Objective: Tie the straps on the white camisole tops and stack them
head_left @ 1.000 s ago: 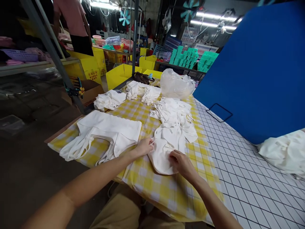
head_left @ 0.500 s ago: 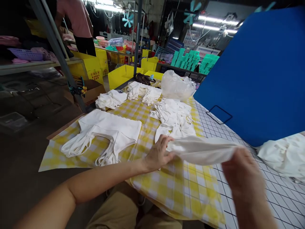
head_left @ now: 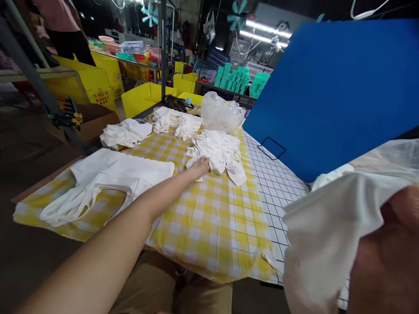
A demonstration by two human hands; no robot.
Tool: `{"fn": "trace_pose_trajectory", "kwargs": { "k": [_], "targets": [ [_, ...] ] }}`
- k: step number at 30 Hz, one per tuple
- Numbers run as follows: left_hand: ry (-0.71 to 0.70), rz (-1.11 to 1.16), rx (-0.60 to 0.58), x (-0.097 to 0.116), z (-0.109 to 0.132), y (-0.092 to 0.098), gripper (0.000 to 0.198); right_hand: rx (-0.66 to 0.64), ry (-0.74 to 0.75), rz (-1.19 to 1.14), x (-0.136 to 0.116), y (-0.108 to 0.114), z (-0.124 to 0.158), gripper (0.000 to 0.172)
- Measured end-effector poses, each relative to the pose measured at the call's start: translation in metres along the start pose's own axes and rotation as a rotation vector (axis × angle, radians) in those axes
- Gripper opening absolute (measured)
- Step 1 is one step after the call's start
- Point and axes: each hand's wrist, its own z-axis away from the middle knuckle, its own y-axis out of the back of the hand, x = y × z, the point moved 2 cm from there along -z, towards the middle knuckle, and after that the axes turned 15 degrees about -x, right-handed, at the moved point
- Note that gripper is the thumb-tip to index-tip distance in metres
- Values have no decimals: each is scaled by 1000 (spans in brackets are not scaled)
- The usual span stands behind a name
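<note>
My right hand (head_left: 388,250), close to the camera at the right edge, is closed on a white cloth garment (head_left: 330,218) that hangs loosely from it; most of the fingers are hidden. My left arm stretches across the table, and my left hand (head_left: 200,165) is at the near edge of a rumpled pile of white garments (head_left: 218,148). Its fingers look bent against the cloth there. Left of that arm lies a flat stack of white strappy tops (head_left: 121,168), straps toward me, on the yellow checked cloth (head_left: 209,226).
Folded white garments (head_left: 176,120), another white heap (head_left: 126,132) and a clear plastic bag (head_left: 220,112) are farther back. A large blue panel (head_left: 340,91) leans over the grid-patterned surface (head_left: 268,174) at right. A metal post (head_left: 42,87) rises at left. A person (head_left: 65,30) stands behind.
The white garment was stretched between both hands; now only my right hand holds it, farther right and nearer. My left hand has let it go and reached forward to the pile. The view has turned right.
</note>
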Motion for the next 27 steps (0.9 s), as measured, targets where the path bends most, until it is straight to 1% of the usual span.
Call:
{"fn": "trace_pose_trajectory", "kwargs": {
  "k": [2, 3, 5, 6, 7, 8, 9, 11, 13, 14, 16, 18, 20, 22, 23, 24, 25, 26, 27],
  "targets": [
    [64, 20, 57, 0, -9, 25, 37, 118, -50, -154, -1, -7, 2, 18],
    [81, 26, 85, 2, -10, 35, 36, 144, -87, -218, 1, -12, 2, 18],
    [81, 37, 120, 14, -3, 48, 31, 103, -162, -293, 10, -22, 3, 18],
    [52, 79, 99, 22, 4, 49, 30, 64, -204, -321, 16, -27, 3, 19],
    [2, 146, 53, 30, 13, 47, 32, 19, -249, -344, 22, -33, 3, 20],
    [-83, 314, -63, 39, 23, 40, 38, -27, -294, -364, 29, -38, 3, 22],
    [-177, 494, -205, 47, 34, 32, 41, -69, -333, -381, 35, -43, 3, 23],
    [-246, 663, -280, 56, 56, 16, 45, -130, -395, -410, 45, -50, 3, 25],
    [-307, 914, -309, 60, 73, 3, 46, -179, -434, -422, 49, -54, 4, 27],
    [-355, 1071, -342, 61, 80, 0, 47, -200, -452, -419, 49, -55, 4, 28],
    [-471, 1356, -440, 63, 90, -2, 44, -226, -487, -402, 47, -54, 5, 32],
    [-549, 1555, -506, 63, 98, 5, 39, -227, -506, -384, 42, -51, 6, 35],
    [-560, 1688, -472, 60, 102, 16, 41, -218, -500, -362, 38, -47, 4, 38],
    [-535, 1741, -366, 52, 103, 26, 43, -224, -491, -333, 41, -43, 0, 40],
    [-511, 1723, -304, 47, 101, 29, 42, -236, -484, -309, 47, -41, -3, 39],
    [-474, 1662, -242, 40, 99, 30, 39, -257, -480, -265, 57, -39, -6, 36],
    [-420, 1548, -186, 31, 96, 29, 34, -292, -484, -173, 70, -36, -9, 31],
    [-344, 1369, -135, 21, 92, 25, 29, -328, -489, -57, 85, -33, -10, 28],
    [-256, 1161, -90, 11, 89, 19, 25, -372, -516, 108, 102, -31, -9, 25]
  ]
}}
